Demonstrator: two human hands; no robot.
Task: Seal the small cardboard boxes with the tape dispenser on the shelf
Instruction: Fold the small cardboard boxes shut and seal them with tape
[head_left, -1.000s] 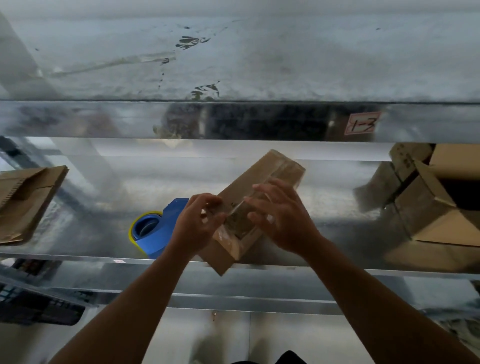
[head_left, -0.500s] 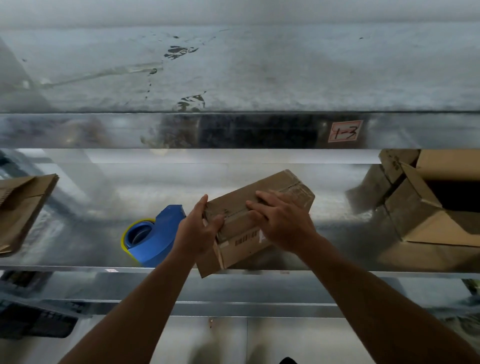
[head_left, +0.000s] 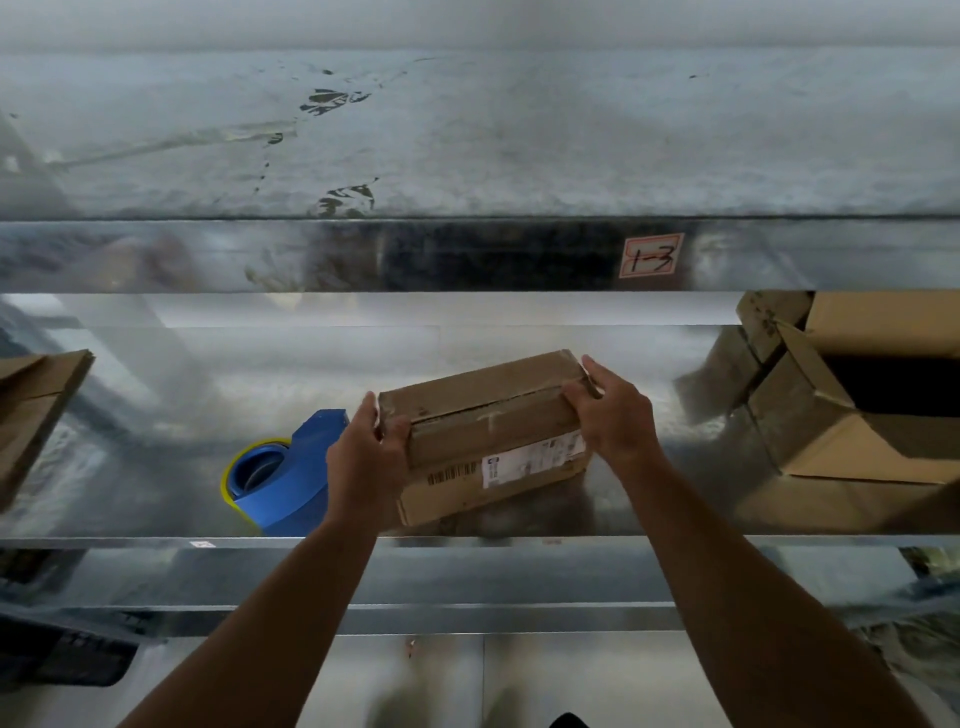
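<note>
A small brown cardboard box (head_left: 483, 431) with white labels and a barcode on its near side sits on the metal shelf (head_left: 156, 467), its top flaps closed. My left hand (head_left: 369, 457) grips its left end, thumb on top. My right hand (head_left: 613, 415) grips the right end, fingers curled over the far corner. The blue tape dispenser (head_left: 283, 478) with a yellow-edged roll lies on the shelf just left of my left hand, touched by neither hand.
A larger open cardboard box (head_left: 852, 415) stands at the right of the shelf. Flattened cardboard (head_left: 36, 410) lies at the far left. Above is another metal shelf whose front edge carries a label reading 1-3 (head_left: 651, 255).
The box has been turned from a tilted, end-on pose to lie lengthwise on the shelf. My hands have shifted from its top to its two ends.
</note>
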